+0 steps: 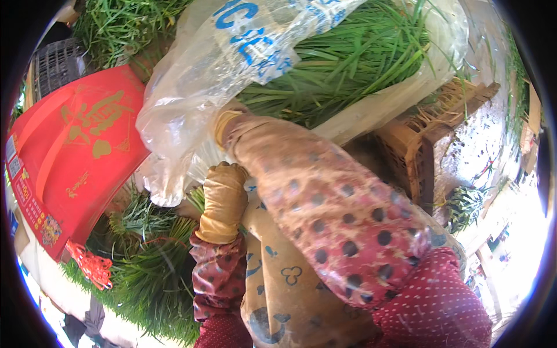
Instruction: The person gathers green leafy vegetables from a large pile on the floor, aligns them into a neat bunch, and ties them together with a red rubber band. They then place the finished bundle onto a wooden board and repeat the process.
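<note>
A clear plastic bag (174,95) with blue print lies spread before me, and long green leafy stalks (343,65), like garlic chives, show through its open side. My left hand (224,191), in a yellow glove, is at the bag's lower edge, fingers curled; pale stalk ends (198,198) show beside it, and whether it grips them or the plastic cannot be told. My right arm, in a dirty dotted sleeve, reaches across to the bag. Of my right hand (224,124) only the yellow glove's cuff shows; its fingers are hidden by the plastic.
At the left stands a red gift box (82,143) with gold print and a tassel. Below it lie bundles of green stalks (152,274). A brown plastic crate (409,152) is at the right, a dark crate (61,61) at the upper left, with more greens (126,26) beside it.
</note>
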### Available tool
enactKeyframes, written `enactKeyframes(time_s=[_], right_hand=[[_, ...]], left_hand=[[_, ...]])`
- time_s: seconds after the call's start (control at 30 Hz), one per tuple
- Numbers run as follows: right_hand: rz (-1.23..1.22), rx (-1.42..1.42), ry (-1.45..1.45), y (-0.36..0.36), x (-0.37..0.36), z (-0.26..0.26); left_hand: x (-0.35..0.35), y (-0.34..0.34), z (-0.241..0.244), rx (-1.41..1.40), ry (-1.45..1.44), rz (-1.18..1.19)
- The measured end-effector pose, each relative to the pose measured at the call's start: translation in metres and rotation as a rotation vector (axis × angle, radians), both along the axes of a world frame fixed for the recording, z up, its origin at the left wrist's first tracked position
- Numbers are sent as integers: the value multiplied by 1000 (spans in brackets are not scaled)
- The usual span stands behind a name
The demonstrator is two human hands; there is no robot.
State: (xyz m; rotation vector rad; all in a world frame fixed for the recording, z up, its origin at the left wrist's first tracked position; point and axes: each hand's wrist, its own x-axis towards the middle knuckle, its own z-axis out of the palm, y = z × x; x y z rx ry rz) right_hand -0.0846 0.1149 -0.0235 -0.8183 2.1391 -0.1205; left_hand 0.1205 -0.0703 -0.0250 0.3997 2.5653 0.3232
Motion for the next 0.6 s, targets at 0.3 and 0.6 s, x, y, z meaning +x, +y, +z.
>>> enactKeyframes(time_s=[0.3,0.6], right_hand=[[469,-120,-96,-72,9,55],[-80,-334,-40,-32,-27,42]], left_hand=[[10,-26,-23,64,-312,115],[-37,-17,3,1236,-425,1176]])
